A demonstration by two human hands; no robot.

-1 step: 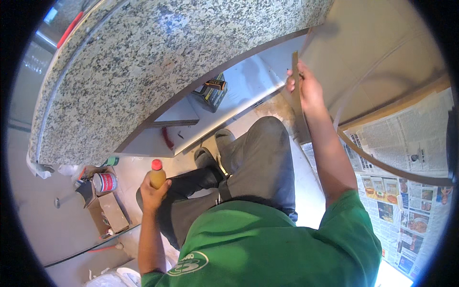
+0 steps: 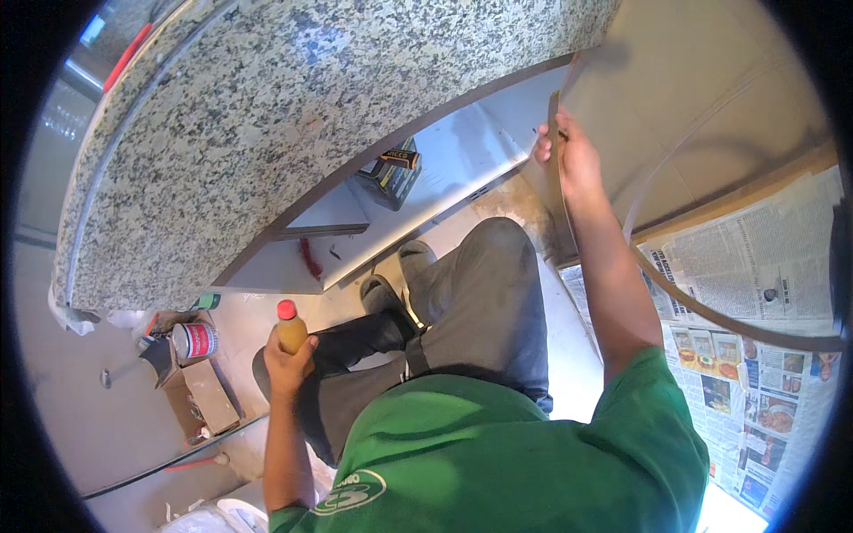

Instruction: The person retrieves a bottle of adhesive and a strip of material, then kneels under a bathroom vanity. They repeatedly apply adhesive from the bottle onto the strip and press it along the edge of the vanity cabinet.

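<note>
My left hand (image 2: 289, 357) is closed round a small bottle (image 2: 291, 334) with amber contents and a red cap, held upright above my knee. Raised at the far right, my right hand (image 2: 573, 155) grips the end of a thin brown strip of edge banding (image 2: 554, 133) between thumb and fingers. Part of that strip runs down behind my right forearm. A long curved length of brown strip (image 2: 711, 313) arcs out to the right; whether it is the same piece is hidden by my arm.
A speckled granite countertop (image 2: 258, 115) overhangs a white cabinet, with a black box (image 2: 391, 182) on its shelf. Newspapers (image 2: 737, 258) cover the right side. On the left stand a paint can (image 2: 194, 339) and an open cardboard box (image 2: 213, 391).
The bottle in my left hand has shifted slightly left. My right hand and the strip's upper end have moved a little to the right.
</note>
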